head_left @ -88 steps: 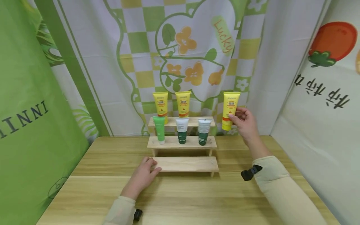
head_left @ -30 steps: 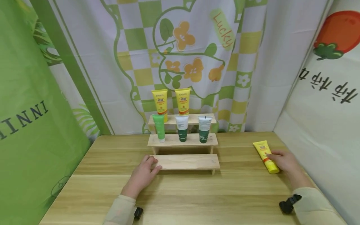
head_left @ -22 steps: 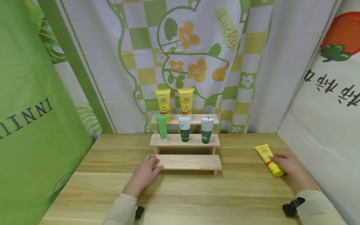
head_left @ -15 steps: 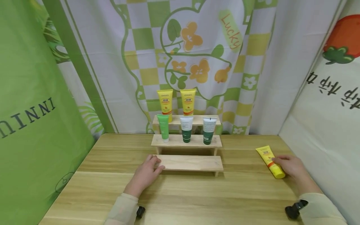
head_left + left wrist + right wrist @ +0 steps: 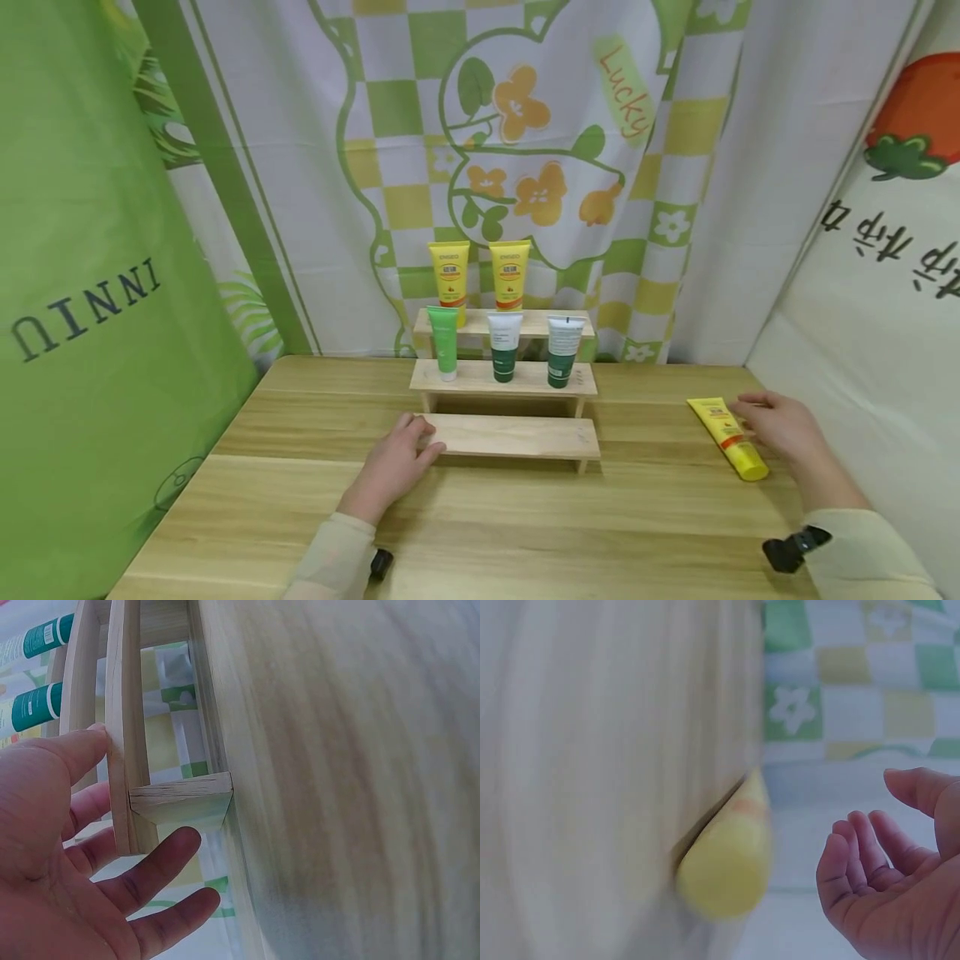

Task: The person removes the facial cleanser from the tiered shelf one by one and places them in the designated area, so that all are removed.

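My left hand grips the left end of the lowest board of a three-tier wooden display rack. In the left wrist view the thumb lies against the board's edge, and the ring and little fingers stick out past its end. A yellow squeeze tube lies flat on the table at the right, its cap toward me. Just right of it, my right hand is off the tube with fingers loosely bent; the right wrist view shows a gap between the hand and the tube.
Two yellow tubes stand on the top tier. On the middle tier are a green tube and two white-and-green tubes. Patterned curtain hangs behind the wooden table, with cloth walls on both sides.
The right hand carried the yellow tube from beside the top tier down to the table's right side, then let go and drew slightly away. The left hand stayed on the rack.
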